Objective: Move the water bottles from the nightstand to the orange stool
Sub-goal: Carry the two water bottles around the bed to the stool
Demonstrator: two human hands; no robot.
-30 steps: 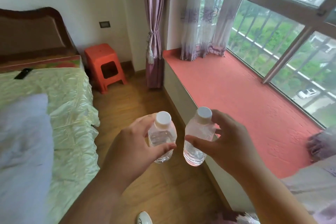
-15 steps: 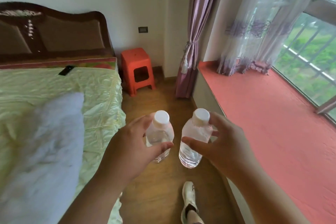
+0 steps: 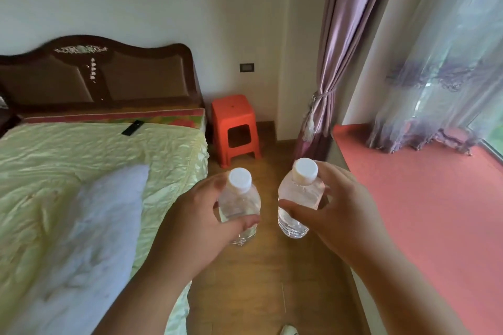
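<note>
Head view: two clear water bottles with white caps are carried upright side by side over the wooden floor. The left bottle (image 3: 239, 204) is held by the left hand (image 3: 201, 223), thumb curled across its front and fingers wrapped behind. The right bottle (image 3: 298, 198) is gripped the same way by the right hand (image 3: 334, 209), thumb across the front, fingers behind the shoulder. The bottles are kept just apart, not touching.

The orange stool (image 3: 235, 128) is seen at 12 o'clock from the bottles, standing on the floor between the bed (image 3: 81, 160) at 9 o'clock and the tied purple curtain (image 3: 326, 84) at 1 o'clock. The red window ledge (image 3: 422, 198) runs along 3 o'clock.

Compared with the frames of a second ago, the stool is now shown larger and nearer the centre line, more of the headboard (image 3: 95, 73) is visible, and the window is pushed out to the edge; both grips are unchanged. This is judged to mean that the approach toward the stool is under way, with the nightstand already left behind. Its top is bare, and the set-down is not yet done.
</note>
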